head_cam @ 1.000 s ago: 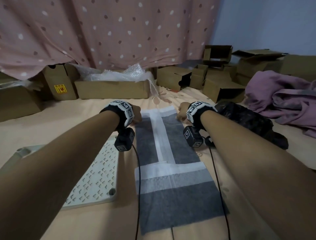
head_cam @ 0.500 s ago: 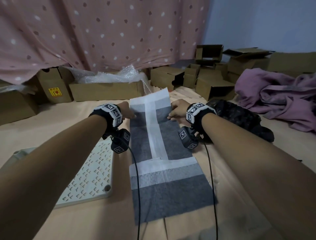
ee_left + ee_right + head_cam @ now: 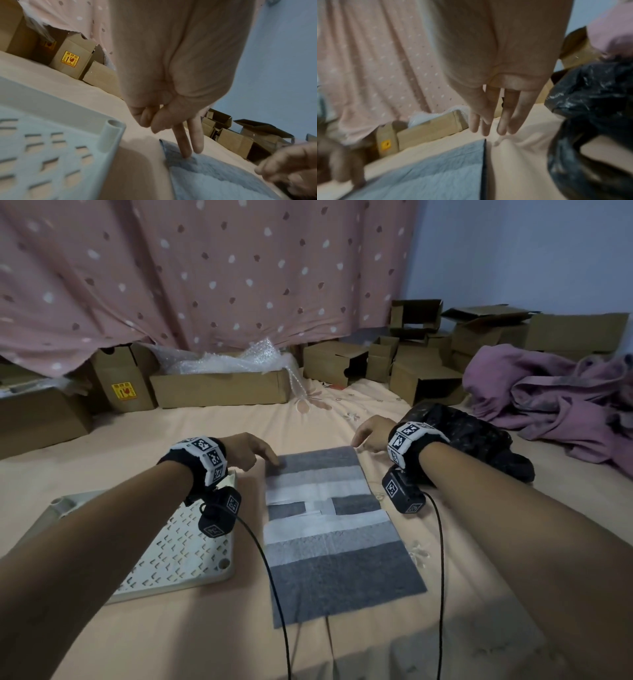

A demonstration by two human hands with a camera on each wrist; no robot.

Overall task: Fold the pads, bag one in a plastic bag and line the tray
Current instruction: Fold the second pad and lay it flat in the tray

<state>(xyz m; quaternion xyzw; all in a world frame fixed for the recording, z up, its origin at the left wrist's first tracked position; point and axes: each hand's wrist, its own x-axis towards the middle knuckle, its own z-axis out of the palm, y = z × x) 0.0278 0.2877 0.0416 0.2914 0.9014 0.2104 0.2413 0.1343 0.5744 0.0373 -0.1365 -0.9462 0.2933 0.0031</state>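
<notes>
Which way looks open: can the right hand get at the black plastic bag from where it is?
Probably yes: the right hand hovers open at the pad's far corner, the black plastic bag beside its wrist, nothing between.

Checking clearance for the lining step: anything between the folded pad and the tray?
Nothing visible. The pad lies flat on the bedsheet right beside the tray, with a bare strip of sheet between them. The left hand presses the pad's far left corner; its forearm crosses above the tray.
</notes>
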